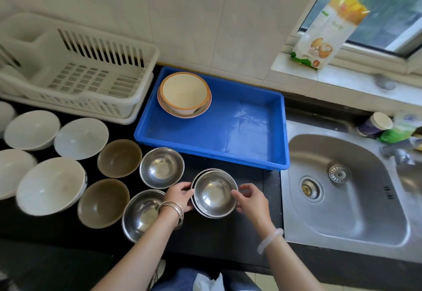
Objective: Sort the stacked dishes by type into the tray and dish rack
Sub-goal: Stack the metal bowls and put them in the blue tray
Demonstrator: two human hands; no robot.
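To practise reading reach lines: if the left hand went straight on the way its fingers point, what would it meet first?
The left hand grips the rim of the nested steel bowls, so that stack comes first. Beyond it, probably the right hand on the opposite rim.

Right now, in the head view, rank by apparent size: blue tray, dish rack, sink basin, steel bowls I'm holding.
Largest: dish rack and blue tray, about alike, so unranked.
Then: sink basin.
Smallest: steel bowls.
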